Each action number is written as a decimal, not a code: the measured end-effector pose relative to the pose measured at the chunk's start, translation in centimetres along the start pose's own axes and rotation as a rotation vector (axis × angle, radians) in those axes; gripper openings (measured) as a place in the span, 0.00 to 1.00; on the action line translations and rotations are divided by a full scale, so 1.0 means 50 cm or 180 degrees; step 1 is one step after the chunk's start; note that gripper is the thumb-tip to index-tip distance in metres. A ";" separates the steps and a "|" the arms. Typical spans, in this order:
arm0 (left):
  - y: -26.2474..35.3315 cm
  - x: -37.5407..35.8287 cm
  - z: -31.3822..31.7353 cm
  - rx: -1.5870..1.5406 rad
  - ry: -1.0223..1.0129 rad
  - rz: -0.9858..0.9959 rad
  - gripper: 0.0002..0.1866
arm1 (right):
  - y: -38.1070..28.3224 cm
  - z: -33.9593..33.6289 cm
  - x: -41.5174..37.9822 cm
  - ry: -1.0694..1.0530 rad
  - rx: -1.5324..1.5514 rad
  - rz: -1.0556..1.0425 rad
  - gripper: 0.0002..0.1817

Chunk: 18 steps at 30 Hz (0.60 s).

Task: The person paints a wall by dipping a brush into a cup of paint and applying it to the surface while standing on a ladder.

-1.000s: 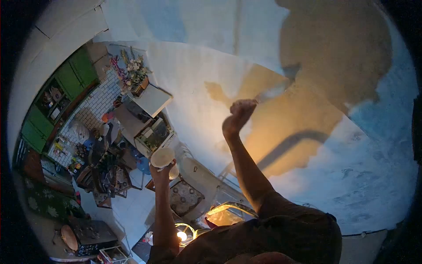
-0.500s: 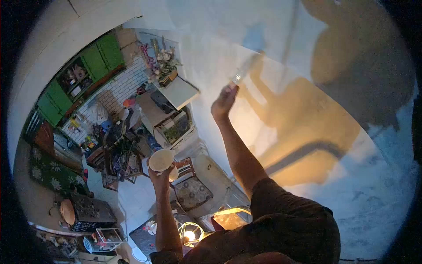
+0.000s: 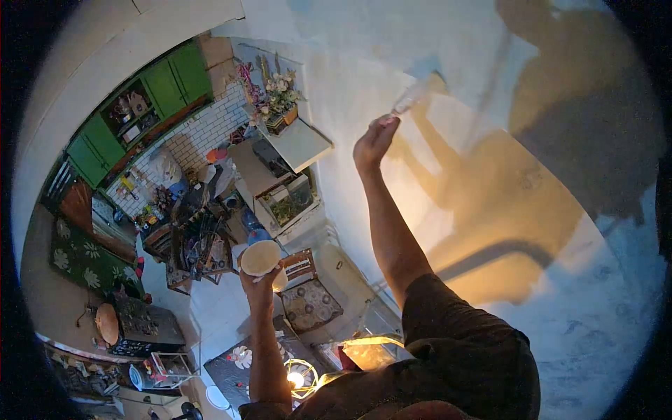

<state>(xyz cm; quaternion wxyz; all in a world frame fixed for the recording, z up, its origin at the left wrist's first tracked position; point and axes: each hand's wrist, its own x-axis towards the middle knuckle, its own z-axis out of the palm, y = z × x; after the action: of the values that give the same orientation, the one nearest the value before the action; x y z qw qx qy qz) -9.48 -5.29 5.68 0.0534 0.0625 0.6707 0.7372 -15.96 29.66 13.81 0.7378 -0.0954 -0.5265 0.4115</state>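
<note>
My right hand [image 3: 376, 143] is raised to the wall, its fingers wrapped round the handle of a paintbrush [image 3: 411, 96]. The brush is smeared by motion, and its head is at the white wall [image 3: 350, 91], partly in shadow. My left hand [image 3: 257, 283] is lower down, closed round a small round tub [image 3: 260, 258] whose pale surface faces up. Whether the tub has paint in it I cannot make out clearly.
A lit caged lamp [image 3: 297, 379] glows close below my arms. A patterned chair [image 3: 311, 304] stands under the left hand. Flowers [image 3: 278, 98] sit on a shelf [image 3: 301, 143] by the wall. Green cupboards [image 3: 168, 84] and a cluttered table [image 3: 199, 245] lie farther left.
My right hand and the brush have shifted slightly right and up along the wall in view. The whole scene has moved a little to the right; the left hand still holds the tub.
</note>
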 end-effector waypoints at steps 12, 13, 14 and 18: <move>-0.003 -0.002 -0.033 -0.0076 0.0061 0.0011 0.34 | 0.001 0.175 -0.046 -0.1173 -0.0579 0.0699 0.11; -0.002 -0.004 -0.033 0.0112 0.0190 0.0228 0.29 | -0.003 0.177 -0.042 -0.1417 -0.0862 0.1052 0.13; 0.003 0.001 -0.020 0.0123 0.0203 0.0237 0.29 | 0.008 0.175 -0.034 -0.1418 -0.0843 0.1059 0.13; 0.011 0.001 -0.020 -0.0012 -0.0003 0.0127 0.31 | 0.026 0.141 -0.028 -0.1884 -0.1055 0.0925 0.17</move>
<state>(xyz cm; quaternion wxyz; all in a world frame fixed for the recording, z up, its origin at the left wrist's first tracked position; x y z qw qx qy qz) -9.69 -6.30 6.13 0.0392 0.0760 0.6679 0.7393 -22.82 27.46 15.10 0.4619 -0.1642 -0.7576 0.4309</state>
